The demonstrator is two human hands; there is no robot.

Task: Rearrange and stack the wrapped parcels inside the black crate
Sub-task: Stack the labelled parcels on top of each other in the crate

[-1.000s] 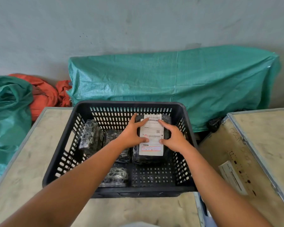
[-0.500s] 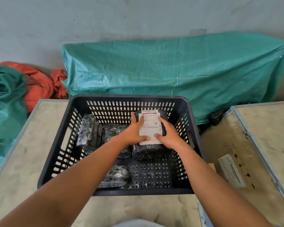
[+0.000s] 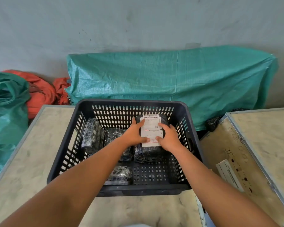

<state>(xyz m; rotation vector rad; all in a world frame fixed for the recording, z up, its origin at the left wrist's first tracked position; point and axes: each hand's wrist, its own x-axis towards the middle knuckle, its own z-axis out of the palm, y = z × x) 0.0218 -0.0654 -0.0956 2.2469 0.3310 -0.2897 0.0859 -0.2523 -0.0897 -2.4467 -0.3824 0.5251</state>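
Observation:
A black slotted crate (image 3: 193, 138) sits on a pale table. At its back right lies a black-wrapped parcel with a white shipping label (image 3: 152, 126). My left hand (image 3: 134, 135) presses its left side and my right hand (image 3: 170, 138) its right side, thumbs on the label. It rests on another black wrapped parcel (image 3: 148, 154). A wrapped parcel (image 3: 92, 135) stands upright at the left wall, one (image 3: 114, 135) lies next to it, partly hidden by my left arm, and a flat one (image 3: 120, 175) lies near the front.
The table (image 3: 23, 161) carries the crate. A wooden box with metal edging (image 3: 252, 145) stands to the right, with a white label on it. Green tarpaulin (image 3: 170, 76) and orange sacks (image 3: 41, 92) lie behind against the wall.
Both hands have pushed the labelled parcel a little farther back into the crate's back right corner. The camera view shifted slightly.

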